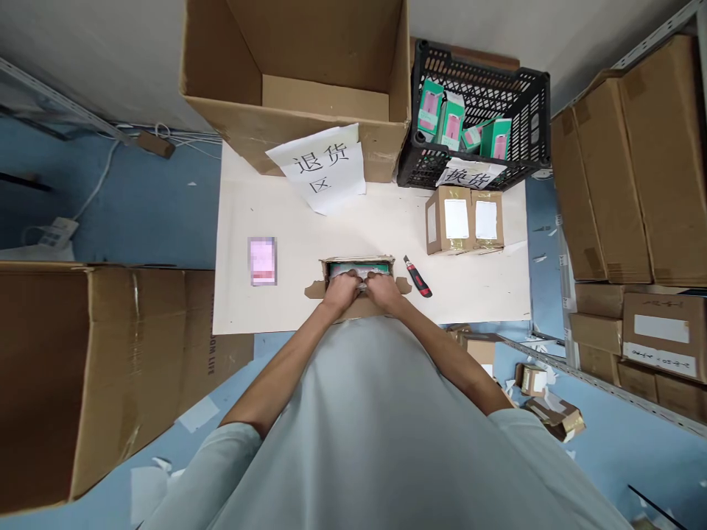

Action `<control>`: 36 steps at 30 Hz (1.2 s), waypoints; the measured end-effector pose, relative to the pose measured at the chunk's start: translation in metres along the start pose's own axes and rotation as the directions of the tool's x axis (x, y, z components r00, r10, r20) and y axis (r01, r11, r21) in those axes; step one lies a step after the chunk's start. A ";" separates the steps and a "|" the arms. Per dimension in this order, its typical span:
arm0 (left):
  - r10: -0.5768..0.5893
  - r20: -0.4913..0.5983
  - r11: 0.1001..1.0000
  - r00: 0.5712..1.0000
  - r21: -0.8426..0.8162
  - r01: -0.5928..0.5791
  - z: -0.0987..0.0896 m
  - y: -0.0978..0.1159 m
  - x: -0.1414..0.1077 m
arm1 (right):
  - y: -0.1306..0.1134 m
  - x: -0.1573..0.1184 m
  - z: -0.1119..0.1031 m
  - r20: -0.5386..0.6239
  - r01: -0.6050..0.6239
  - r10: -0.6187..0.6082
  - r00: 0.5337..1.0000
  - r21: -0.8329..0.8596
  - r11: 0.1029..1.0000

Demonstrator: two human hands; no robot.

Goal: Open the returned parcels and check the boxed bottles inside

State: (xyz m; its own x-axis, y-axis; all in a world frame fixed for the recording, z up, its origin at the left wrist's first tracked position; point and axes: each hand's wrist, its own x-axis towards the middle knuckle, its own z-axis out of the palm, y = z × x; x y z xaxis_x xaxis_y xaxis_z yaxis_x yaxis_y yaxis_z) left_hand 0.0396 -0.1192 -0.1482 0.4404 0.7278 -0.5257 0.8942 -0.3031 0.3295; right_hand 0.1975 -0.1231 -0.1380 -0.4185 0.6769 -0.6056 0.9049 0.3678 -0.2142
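An opened small cardboard box (357, 305) lies at the table's near edge, close against my body, its side flaps spread out. Inside it shows a green and whitish item (359, 269), partly covered by my hands. My left hand (341, 291) and my right hand (383, 290) meet over the opening with fingers curled in. A shiny bit is visible between them, but what they pinch is too small to name. Just right of the box rests a red and black utility knife (418, 277) on the white table (276, 210).
A large open carton (325, 140) with a paper sign (323, 168) stands at the back. Beside it is a black crate (475, 158) of green boxes (452, 119). Two taped cartons (456, 221) sit before it. A pixelated pink rectangle (262, 261) lies left; another carton (149, 353) stands beside the table.
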 end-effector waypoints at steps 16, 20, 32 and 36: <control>0.200 -0.488 0.979 0.850 0.066 -0.193 -0.178 -0.007 0.034 | 0.041 -0.024 -0.168 -0.517 -0.011 0.038 0.855 0.055 0.998; 0.210 -0.374 0.978 0.903 0.077 -0.196 -0.172 -0.030 0.090 | 0.061 0.032 -0.159 -0.455 -0.029 0.034 0.890 0.018 0.999; 0.107 -0.005 0.994 0.994 0.035 -0.107 -0.088 -0.064 0.169 | 0.081 0.131 -0.072 -0.090 -0.137 0.143 0.986 0.067 0.988; 0.099 0.018 0.995 0.995 0.014 -0.099 -0.078 -0.065 0.172 | 0.086 0.136 -0.068 -0.042 -0.143 0.147 0.988 0.086 0.986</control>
State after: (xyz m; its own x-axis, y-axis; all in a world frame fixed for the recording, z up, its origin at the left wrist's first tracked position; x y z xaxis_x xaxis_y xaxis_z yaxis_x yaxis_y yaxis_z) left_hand 0.0508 0.0734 -0.1985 0.5283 0.6830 -0.5044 0.8470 -0.3825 0.3693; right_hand 0.2134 0.0440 -0.1871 -0.2838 0.7497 -0.5978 0.9588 0.2112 -0.1902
